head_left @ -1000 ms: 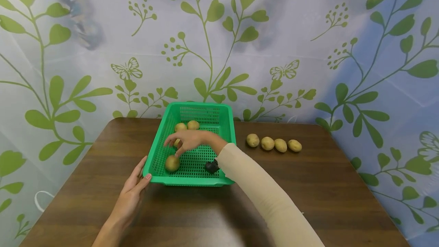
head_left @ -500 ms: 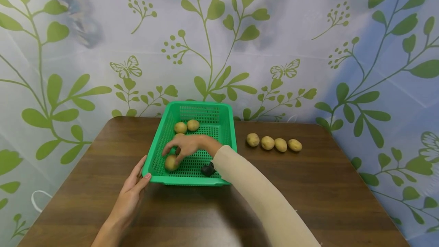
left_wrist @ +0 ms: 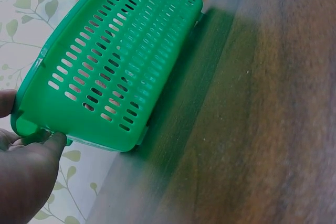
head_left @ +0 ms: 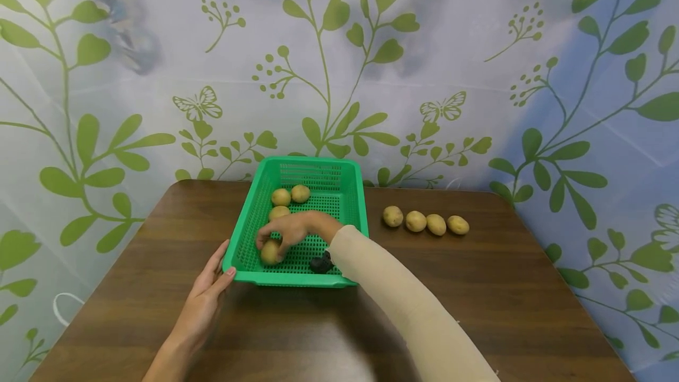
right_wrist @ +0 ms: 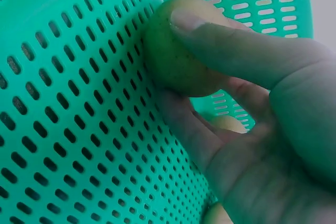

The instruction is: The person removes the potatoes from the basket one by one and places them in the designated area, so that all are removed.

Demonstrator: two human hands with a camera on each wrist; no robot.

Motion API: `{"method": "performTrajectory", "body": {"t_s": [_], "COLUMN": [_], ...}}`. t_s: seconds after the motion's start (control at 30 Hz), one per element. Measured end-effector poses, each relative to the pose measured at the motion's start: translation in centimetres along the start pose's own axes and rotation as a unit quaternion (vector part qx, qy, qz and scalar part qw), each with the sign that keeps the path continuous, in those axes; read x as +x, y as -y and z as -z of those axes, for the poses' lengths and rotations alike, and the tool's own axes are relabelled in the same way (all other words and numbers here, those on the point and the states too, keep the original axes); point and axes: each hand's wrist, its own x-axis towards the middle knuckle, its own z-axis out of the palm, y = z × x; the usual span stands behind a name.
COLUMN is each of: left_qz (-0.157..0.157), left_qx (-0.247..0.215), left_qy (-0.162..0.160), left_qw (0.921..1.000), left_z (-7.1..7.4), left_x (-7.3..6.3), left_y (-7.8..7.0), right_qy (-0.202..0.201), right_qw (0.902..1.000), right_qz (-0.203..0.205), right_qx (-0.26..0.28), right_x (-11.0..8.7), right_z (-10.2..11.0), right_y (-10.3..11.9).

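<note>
A green slotted plastic basket (head_left: 297,279) stands on the table with several potatoes inside. My left hand (head_left: 204,299) grips its near left corner; in the left wrist view the fingers (left_wrist: 52,145) curl under the rim. Inside the basket my right hand (head_left: 289,231) holds a potato (head_left: 270,252) near the left front, and the right wrist view shows thumb and fingers round that potato (right_wrist: 181,51), close to the slotted surface. Farther back lie more potatoes, one (head_left: 278,212) just behind the hand and two at the back, including one potato (head_left: 300,193).
Right of the basket, several potatoes lie in a row on the brown wooden table (head_left: 509,299), one potato (head_left: 415,221) among them. A black device (head_left: 320,263) sits at the right wrist. Behind the table hangs a leaf-patterned cloth (head_left: 339,75).
My right hand has come down onto the front left potato and closed its fingers round it. The left hand stays on the basket corner.
</note>
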Motion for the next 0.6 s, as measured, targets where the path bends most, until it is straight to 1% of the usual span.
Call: {"method": "performTrajectory", "body": {"t_s": [0.13,0.3,0.4,0.5,0.6], "left_qz": [-0.002,-0.005,-0.005,-0.003,0.0], "left_qx": [-0.008,-0.019,-0.019,-0.018,-0.02], "left_qy": [0.003,0.0,0.003,0.006,0.002], "left_qw": [1.0,0.9998,0.9998,0.9998,0.9998], "left_z": [-0.2,-0.2,-0.1,0.0,0.2], "left_x": [0.1,0.1,0.1,0.0,0.1], "left_y": [0.3,0.5,0.5,0.4,0.3], "right_qy": [0.012,0.018,0.016,0.01,-0.005], "right_qw": [0.9999,0.9997,0.9998,0.9997,0.9995], "right_qz": [-0.004,0.006,0.011,0.024,0.027], "right_qx": [-0.007,-0.012,-0.009,-0.005,0.016], "right_x": [-0.2,-0.6,-1.0,-1.6,-2.3], "right_z": [0.0,0.4,1.0,1.5,1.9], "right_y": [-0.2,0.2,0.6,0.6,0.5]}}
